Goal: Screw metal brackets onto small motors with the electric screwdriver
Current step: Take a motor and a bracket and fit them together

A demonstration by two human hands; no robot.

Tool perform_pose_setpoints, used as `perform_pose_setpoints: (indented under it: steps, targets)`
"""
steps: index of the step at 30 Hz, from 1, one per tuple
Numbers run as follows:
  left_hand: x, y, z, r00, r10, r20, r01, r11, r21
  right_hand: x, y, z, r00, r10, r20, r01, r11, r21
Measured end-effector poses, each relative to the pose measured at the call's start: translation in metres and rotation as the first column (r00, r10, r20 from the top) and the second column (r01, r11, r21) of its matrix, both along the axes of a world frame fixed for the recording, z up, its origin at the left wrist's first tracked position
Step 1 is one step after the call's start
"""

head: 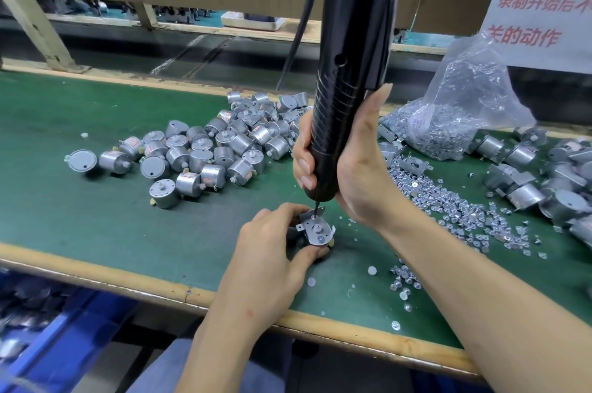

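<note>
On the green worktop [96,216] the left hand [272,251] pinches the motor [315,232] steady under its bracket [312,216] while the right hand [349,174] grips the upright electric screwdriver [349,72], driving squarely

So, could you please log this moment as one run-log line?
right hand grips electric screwdriver | bit on bracket | left hand holds motor

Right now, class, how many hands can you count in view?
2. The left hand holds the bracketed motor on the green mat; the right hand grips the electric screwdriver above it. None appear hidden.
</note>
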State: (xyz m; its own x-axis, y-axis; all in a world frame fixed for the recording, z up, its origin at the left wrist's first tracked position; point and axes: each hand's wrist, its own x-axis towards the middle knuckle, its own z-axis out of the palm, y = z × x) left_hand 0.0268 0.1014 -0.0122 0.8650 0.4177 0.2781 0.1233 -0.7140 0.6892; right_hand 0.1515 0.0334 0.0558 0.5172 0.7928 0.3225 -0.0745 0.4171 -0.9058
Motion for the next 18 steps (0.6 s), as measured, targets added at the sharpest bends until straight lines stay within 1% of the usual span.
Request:
perform_pose_setpoints:
  steps: [13, 18]
  targets:
    - [0.0001, 0.0004, -0.0004, 1.0, -0.003, 0.012, 0.002, 1.0, 0.028, -0.0004, 0.0001, -0.0022, 1.0, 0.003, 0.005, -0.003, 1.0, -0.007]
    - [0.0008, -0.0001, 0.0003, 1.0, -0.006, 0.026, 0.005, 0.999, 0.045, -0.0016, 0.004, -0.003, 1.0, -0.014, 0.022, 0.016, 0.998, -0.054]
